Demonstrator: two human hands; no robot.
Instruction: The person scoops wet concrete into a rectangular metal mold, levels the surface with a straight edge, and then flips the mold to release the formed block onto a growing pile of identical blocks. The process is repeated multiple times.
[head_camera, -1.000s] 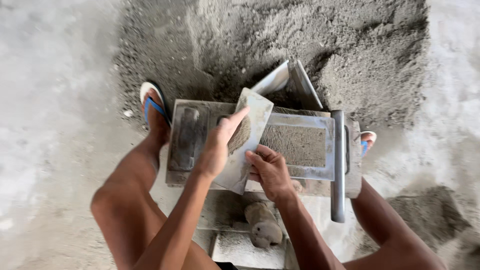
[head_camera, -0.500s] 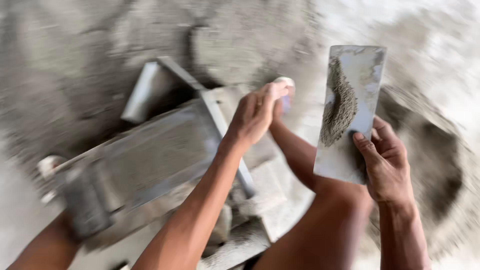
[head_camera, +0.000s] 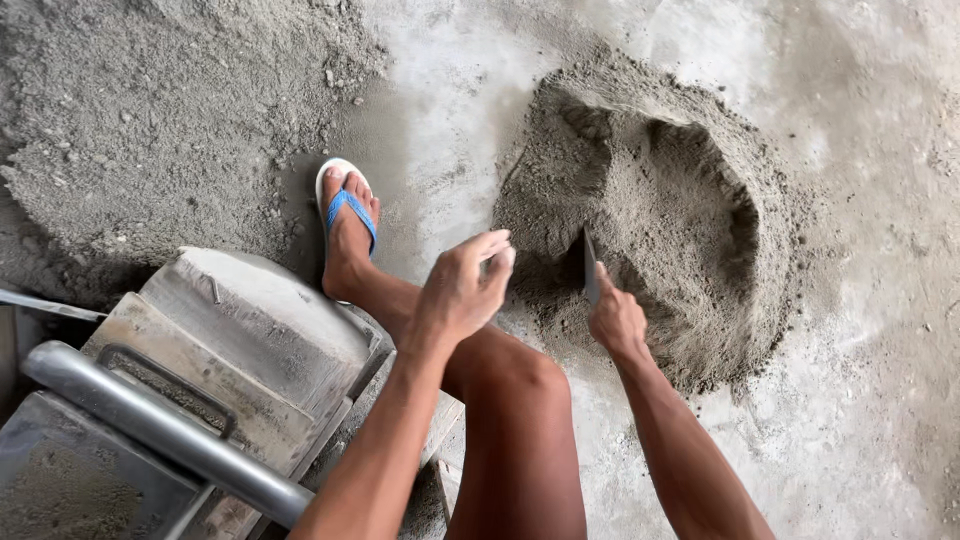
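Right hand (head_camera: 615, 318) now grips the flat grey scoop board (head_camera: 590, 268) edge-on in the grey sand-cement heap (head_camera: 690, 215) at 1 o'clock; left hand (head_camera: 462, 290) half-curled, empty, off the grey metal block mould (head_camera: 240, 330).

The flat plate (head_camera: 590, 268) gripped in the right hand (head_camera: 617, 320) is dark grey, seen edge-on. The heap (head_camera: 680, 220) it touches, just beyond the grip, is grey-brown, darker in its scooped hollow and paler along the rim. The floor (head_camera: 870, 400) around the heap is pale, whitish grey with dusty mottling. Beside the left hand (head_camera: 465, 290), the sandal (head_camera: 345, 200) has a white sole and a bright blue strap. Farther left of the grip, the mould (head_camera: 250, 340) is dull grey, crusted with pale grey, its bar (head_camera: 160, 430) plain metallic grey. The far pile (head_camera: 150, 120) is speckled grey.
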